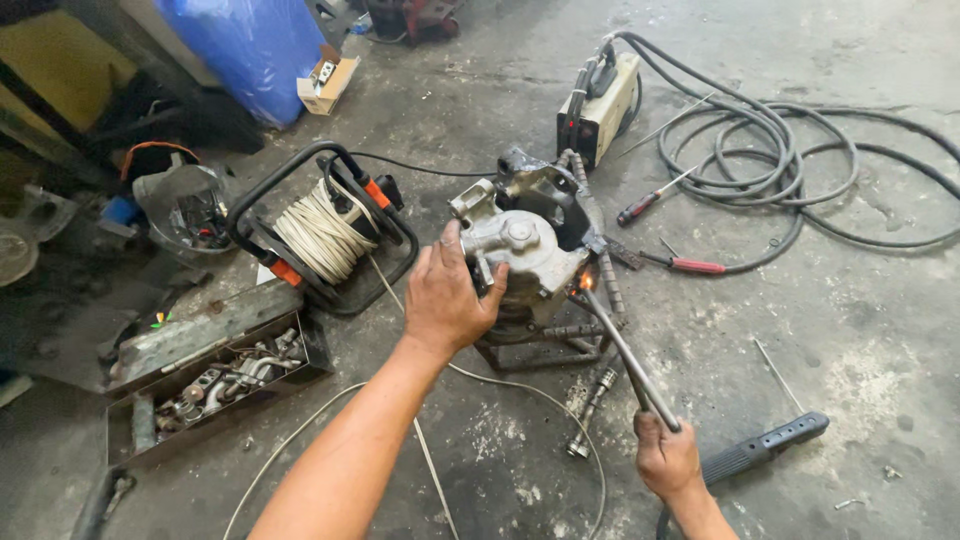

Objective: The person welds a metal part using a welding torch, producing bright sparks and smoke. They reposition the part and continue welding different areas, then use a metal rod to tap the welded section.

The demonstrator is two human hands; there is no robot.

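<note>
Sparks glowed where my right hand (665, 458), fist closed round the welding rod holder (628, 358), met the metal casting (525, 250) on its central stand; my left hand (447, 298), fingers wrapped, steadied it.

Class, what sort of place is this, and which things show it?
Probably a repair or welding workshop: a welding machine with coiled cables, an open toolbox of metal parts, and a stained concrete floor.
</note>
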